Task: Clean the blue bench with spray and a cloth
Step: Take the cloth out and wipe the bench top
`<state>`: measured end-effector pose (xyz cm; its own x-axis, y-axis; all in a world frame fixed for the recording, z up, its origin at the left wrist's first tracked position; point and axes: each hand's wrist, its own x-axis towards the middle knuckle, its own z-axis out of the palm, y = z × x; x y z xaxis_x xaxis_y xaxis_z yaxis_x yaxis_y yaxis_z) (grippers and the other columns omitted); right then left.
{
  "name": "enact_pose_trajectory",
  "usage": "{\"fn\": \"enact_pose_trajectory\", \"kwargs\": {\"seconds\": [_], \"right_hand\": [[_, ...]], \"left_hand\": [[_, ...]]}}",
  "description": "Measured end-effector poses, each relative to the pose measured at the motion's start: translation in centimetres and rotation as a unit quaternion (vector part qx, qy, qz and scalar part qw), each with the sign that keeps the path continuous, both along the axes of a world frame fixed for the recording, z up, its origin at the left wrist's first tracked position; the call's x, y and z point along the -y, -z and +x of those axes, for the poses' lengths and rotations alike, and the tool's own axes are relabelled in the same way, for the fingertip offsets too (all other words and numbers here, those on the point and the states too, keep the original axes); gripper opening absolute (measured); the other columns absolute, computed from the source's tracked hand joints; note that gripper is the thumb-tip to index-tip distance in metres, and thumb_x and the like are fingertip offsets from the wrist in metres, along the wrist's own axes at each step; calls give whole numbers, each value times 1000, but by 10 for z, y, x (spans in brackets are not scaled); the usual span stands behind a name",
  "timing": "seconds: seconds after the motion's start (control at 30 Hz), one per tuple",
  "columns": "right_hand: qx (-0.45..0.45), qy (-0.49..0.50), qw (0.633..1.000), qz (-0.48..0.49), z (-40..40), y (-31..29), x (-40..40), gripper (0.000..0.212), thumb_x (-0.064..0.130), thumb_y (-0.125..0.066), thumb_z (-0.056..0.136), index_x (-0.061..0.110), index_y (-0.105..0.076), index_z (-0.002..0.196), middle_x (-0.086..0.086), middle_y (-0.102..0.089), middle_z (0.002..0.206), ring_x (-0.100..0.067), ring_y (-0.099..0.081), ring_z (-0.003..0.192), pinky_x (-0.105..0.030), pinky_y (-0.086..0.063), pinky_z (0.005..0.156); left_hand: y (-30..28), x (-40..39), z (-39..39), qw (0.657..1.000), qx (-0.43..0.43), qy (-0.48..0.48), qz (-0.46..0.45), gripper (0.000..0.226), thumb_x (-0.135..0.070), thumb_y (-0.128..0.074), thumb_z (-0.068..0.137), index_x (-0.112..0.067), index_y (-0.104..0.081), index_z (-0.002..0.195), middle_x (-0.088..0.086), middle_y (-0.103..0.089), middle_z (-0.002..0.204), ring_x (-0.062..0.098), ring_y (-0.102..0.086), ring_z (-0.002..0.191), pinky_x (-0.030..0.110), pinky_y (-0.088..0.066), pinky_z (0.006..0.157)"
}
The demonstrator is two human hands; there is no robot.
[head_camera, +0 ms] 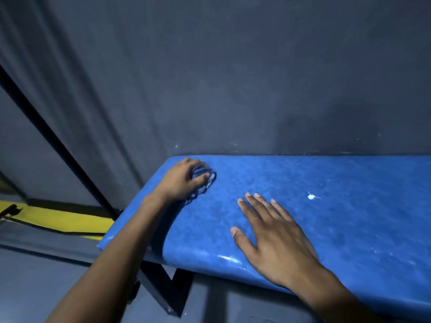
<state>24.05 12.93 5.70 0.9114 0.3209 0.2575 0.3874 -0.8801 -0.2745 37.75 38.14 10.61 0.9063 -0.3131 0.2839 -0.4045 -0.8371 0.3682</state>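
Nearest the camera, the person's two bare forearms reach up from the bottom of the view toward the long, glossy blue padded bench (326, 183), which runs from the middle of the picture out past the right edge and sits against a dark grey wall (233, 78).

The right hand (272, 236) lies palm down and flat on the front part of the bench seat, fingers spread and straight, gripping nothing. Its fingertips point toward the back of the bench and slightly left.

The left hand (184, 180) is at the far left end of the bench, close to the rear corner. Its fingers are curled down over a bunched cloth with a dark blue and white pattern (203, 183), pressing it onto the seat. Part of the cloth sticks out to the right of the hand and below the fingers; the rest is hidden under the palm. The image there is slightly blurred, so the pattern cannot be read exactly.

A small white splatter mark (311, 196) shows on the seat to the right of both hands, well apart from the cloth. The front edge of the bench shines with a bright highlight just left of the right wrist.

Below the left end of the bench a dark metal bracket leg (161, 287) angles down. At the far left a yellow strip (58, 220) lies low beside a slanted black bar (58, 141).
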Motion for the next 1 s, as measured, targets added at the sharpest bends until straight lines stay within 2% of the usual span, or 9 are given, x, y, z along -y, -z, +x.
{"fn": "enact_pose_trajectory", "kwargs": {"seconds": [0.03, 0.1, 0.2, 0.33, 0.43, 0.57, 0.7, 0.83, 1.0], "right_hand": [[-2, 0, 1000, -3, 0, 0, 0, 78, 67, -14, 96, 27, -19, 162, 7, -11, 171, -6, 0, 156, -35, 2, 125], [-4, -2, 1000, -10, 0, -1, 1, 79, 68, -11, 95, 28, -15, 163, 9, -8, 171, -5, 3, 156, -34, 3, 125], [-3, -5, 1000, -12, -3, -3, 0, 80, 69, -10, 94, 27, -15, 163, 8, -9, 171, -5, 3, 156, -34, 3, 125], [0, 0, 1000, -6, -3, -2, 0, 79, 68, -13, 95, 27, -17, 163, 7, -10, 171, -5, 2, 156, -34, 3, 124], [0, -4, 1000, -10, -2, -1, 0, 79, 68, -13, 96, 27, -16, 163, 7, -10, 171, -5, 3, 156, -34, 2, 125], [-3, -6, 1000, -12, -1, -2, 1, 77, 67, -14, 97, 28, -14, 163, 8, -8, 171, -5, 4, 156, -35, 1, 126], [-4, -6, 1000, -12, -4, -1, 2, 77, 67, -15, 97, 27, -15, 163, 7, -10, 171, -6, 2, 156, -35, 0, 126], [-2, -7, 1000, -6, -2, 0, 1, 77, 67, -15, 97, 27, -16, 163, 7, -10, 171, -7, 1, 156, -36, -1, 127], [6, -5, 1000, 1, -3, -1, -1, 78, 67, -15, 96, 26, -21, 162, 5, -14, 171, -7, -3, 157, -37, -4, 127]], "left_hand": [[-2, 5, 10, 1000, -11, -21, -18, 29, -51, -60, 93, -27, -71, 106, -4, -74, 92, -6, -69, 63, 28, -55, 61], [-3, 16, 22, 999, -7, -43, -15, 29, -53, -61, 94, -31, -72, 108, -6, -78, 100, 11, -76, 84, 33, -60, 76], [3, 17, 5, 999, 3, 21, 38, 34, -56, -61, 90, -33, -70, 113, -15, -69, 109, 7, -65, 104, 31, -52, 94], [11, -7, -1, 997, 27, 56, 42, 41, -58, -57, 92, -30, -71, 118, -7, -70, 118, 15, -66, 111, 30, -49, 95], [8, -8, 47, 996, 56, -41, 47, 59, -63, -46, 89, -19, -73, 119, 6, -74, 119, 28, -67, 113, 36, -50, 91], [11, 7, 81, 988, 37, -141, 53, 44, -53, -54, 97, -19, -70, 119, 9, -73, 122, 33, -66, 116, 37, -49, 87], [7, 5, 26, 997, 15, -53, 55, 63, -70, -42, 85, -25, -69, 119, -2, -72, 121, 24, -66, 115, 35, -50, 89], [9, -10, -43, 996, -5, 63, 66, 45, -68, -49, 92, -36, -63, 121, -12, -64, 120, 10, -63, 112, 31, -48, 97], [10, 2, 38, 995, 15, -38, 86, 63, -67, -43, 90, -21, -65, 125, 10, -68, 121, 30, -63, 116, 37, -48, 92]]}}
